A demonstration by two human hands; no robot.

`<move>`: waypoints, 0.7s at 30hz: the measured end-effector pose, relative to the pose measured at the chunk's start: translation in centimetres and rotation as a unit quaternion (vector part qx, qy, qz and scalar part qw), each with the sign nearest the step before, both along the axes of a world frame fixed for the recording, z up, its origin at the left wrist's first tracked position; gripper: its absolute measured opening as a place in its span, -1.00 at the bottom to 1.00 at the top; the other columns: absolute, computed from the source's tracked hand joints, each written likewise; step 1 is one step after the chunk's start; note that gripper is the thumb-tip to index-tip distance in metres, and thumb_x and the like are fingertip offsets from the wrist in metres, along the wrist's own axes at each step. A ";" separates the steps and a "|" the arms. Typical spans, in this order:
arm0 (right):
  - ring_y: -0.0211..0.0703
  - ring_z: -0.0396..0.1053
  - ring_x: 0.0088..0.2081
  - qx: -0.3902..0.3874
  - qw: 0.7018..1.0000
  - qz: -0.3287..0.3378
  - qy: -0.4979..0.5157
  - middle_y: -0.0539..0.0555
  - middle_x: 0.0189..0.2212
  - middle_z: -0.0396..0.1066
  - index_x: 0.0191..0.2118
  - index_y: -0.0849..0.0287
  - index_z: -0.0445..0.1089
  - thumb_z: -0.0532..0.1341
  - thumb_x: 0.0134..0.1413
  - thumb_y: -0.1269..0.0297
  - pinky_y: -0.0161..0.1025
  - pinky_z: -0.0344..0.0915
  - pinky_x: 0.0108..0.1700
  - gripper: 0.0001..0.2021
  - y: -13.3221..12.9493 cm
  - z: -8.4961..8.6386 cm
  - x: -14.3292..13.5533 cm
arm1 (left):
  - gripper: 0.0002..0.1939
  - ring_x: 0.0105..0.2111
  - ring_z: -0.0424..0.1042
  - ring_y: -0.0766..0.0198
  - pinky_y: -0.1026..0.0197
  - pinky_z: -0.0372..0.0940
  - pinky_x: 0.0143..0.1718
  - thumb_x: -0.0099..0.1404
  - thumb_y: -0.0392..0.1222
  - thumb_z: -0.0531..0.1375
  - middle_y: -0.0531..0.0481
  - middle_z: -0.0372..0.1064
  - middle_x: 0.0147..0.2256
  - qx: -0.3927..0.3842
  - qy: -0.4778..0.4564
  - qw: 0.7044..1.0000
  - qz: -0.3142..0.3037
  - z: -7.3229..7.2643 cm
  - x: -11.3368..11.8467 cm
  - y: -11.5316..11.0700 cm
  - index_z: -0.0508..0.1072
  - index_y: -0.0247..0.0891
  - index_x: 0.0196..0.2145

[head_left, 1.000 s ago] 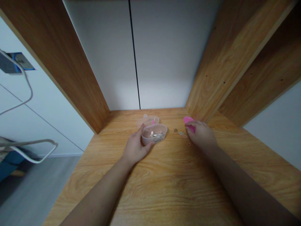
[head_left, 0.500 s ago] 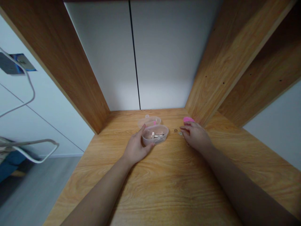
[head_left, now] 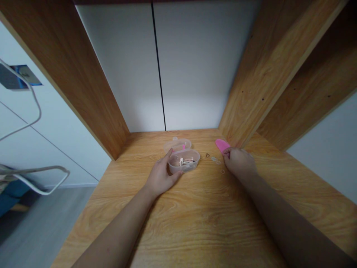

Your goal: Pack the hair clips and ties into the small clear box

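Evidently light, the clear case (head_left: 178,170) sits open on the wooden tabletop (head_left: 178,212), its lid (head_left: 176,144) laid back on the far side. The left hand (head_left: 161,175) is partly closed around the case's left end, thumb at the near wall and fingers toward the far rim, while the right hand (head_left: 240,162) is nearly closed, with its fingertips pinching the near end of a flat pink piece (head_left: 221,144) to the right. The case's thin plastic looks springy rather than brittle and probably a bit slippery, so a gentle grip on 2 opposite walls, low down, should serve better than a squeeze at the rim, which could flex it and jostle the small metal-looking item (head_left: 188,162) inside. The pink piece seems light and fairly stiff; being flat, it is best taken by its edges near the narrow end, though the fingers hide that end and I cannot tell its full shape. Between case and right hand lie small dark bands (head_left: 207,155) and pale bands (head_left: 218,162), likely soft, nearly weightless and easily flicked away; a fingertip pinch on the loop itself would suit them.
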State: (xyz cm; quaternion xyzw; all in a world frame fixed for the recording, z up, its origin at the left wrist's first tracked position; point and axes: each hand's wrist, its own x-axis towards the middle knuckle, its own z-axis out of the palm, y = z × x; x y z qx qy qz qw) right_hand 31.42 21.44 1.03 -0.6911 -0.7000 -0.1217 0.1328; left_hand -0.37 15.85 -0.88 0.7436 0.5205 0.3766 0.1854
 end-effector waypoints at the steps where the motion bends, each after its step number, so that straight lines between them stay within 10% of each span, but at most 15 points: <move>1: 0.16 0.51 -0.28 0.001 1.000 0.003 0.002 0.25 -0.33 0.59 -0.24 0.15 0.56 0.08 0.24 0.28 -0.02 0.30 -0.29 -0.73 0.0 0.2 -0.1 | -0.08 0.18 0.39 -0.11 -0.16 0.30 0.18 0.21 -0.02 0.34 -0.31 0.32 0.23 -0.001 0.000 1.000 0.000 0.0 0.0 0.0 0.03 -0.28 0.39; 8: 0.17 0.42 -0.16 0.071 0.993 0.064 0.064 0.25 -0.20 0.54 -0.16 0.22 0.50 0.04 0.30 0.29 0.03 0.31 -0.12 -0.72 0.0 0.7 -1.3 | -0.10 0.17 0.37 -0.07 -0.15 0.26 0.21 0.20 -0.11 0.33 -0.29 0.32 0.19 0.030 0.003 0.999 -0.013 0.0 0.1 0.1 0.04 -0.27 0.38; 21: 0.00 0.38 -0.11 0.094 0.902 0.384 0.177 0.13 -0.18 0.45 -0.17 0.09 0.43 0.11 0.32 0.39 -0.02 0.33 -0.05 -0.85 -2.7 1.9 -5.1 | -0.20 0.21 0.32 -0.09 -0.18 0.20 0.24 0.32 0.04 0.26 -0.32 0.27 0.24 0.037 -0.004 0.999 -0.039 0.0 -0.3 0.1 0.07 -0.29 0.37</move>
